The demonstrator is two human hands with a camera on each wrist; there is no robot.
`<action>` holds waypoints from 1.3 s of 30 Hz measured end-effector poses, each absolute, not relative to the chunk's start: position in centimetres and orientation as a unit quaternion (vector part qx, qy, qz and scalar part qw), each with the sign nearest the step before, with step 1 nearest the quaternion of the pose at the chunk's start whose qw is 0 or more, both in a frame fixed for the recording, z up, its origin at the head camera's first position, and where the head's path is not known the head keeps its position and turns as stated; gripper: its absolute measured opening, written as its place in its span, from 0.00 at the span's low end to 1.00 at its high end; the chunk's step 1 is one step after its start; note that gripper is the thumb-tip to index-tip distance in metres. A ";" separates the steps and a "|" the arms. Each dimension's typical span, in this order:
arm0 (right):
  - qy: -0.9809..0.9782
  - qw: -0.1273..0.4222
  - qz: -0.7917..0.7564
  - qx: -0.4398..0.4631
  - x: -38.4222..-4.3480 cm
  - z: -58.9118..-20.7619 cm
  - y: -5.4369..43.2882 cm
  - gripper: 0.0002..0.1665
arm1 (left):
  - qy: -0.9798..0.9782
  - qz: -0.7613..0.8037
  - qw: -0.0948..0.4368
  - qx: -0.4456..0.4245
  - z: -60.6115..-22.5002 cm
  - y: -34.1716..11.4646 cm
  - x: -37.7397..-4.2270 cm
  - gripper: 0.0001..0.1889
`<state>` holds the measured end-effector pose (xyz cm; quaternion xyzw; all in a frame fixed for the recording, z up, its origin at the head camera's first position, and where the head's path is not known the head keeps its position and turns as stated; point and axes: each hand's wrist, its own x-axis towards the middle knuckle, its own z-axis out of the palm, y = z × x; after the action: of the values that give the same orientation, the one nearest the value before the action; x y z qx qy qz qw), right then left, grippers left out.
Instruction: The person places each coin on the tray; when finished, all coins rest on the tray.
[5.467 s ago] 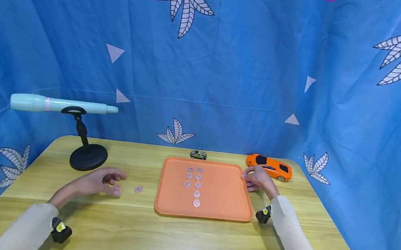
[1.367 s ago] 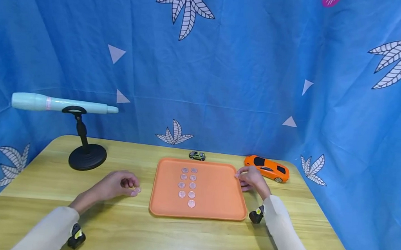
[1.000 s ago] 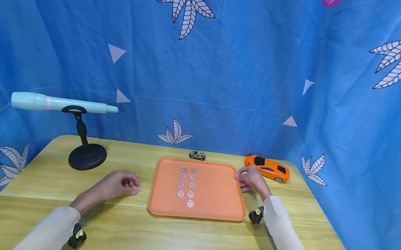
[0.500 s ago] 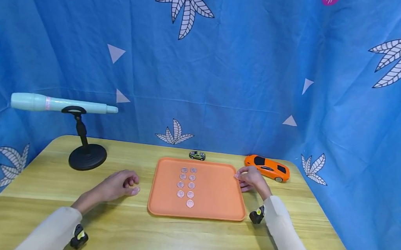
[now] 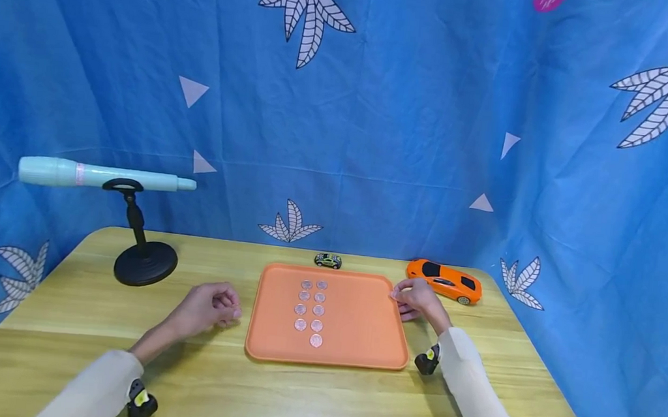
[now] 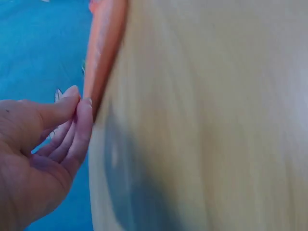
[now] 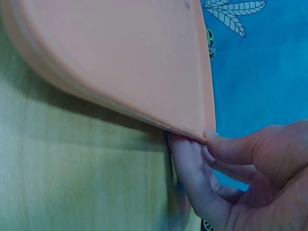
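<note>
My left hand [image 5: 211,307] is lifted a little over the table, left of the orange tray [image 5: 363,322]. Its thumb and index finger are pinched together on a small coin, which the fingertips [image 6: 72,91] hide. On the tray, several coins [image 5: 318,311] lie in two columns, the right column reaching one coin nearer to me. My right hand [image 5: 418,300] grips the tray's right rim, with the thumb [image 7: 226,147] at the edge and the fingers underneath.
Behind the tray stands a small green toy car [image 5: 328,260]. An orange toy car [image 5: 445,281] sits beyond my right hand. A light blue microphone [image 5: 107,176] rests on a black stand [image 5: 146,263] at the back left. A blue curtain [image 5: 412,110] hangs behind the wooden table [image 5: 295,402].
Two coins lay on the table earlier; one more now lies in the tray's left column. My left hand has taken the other and risen slightly rightward. My right hand has stayed at the rim.
</note>
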<state>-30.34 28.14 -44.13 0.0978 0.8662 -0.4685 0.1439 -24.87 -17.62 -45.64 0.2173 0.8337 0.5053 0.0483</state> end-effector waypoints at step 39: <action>0.876 0.127 -0.457 0.089 -30.5 -44.4 28.0 0.11 | 0.874 0.458 0.019 0.164 -46.8 -6.5 -22.9 0.12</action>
<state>-30.52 27.98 -44.37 0.0888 0.8759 -0.4569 0.1275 -22.94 -6.53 -46.77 0.1645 0.8735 0.4578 0.0187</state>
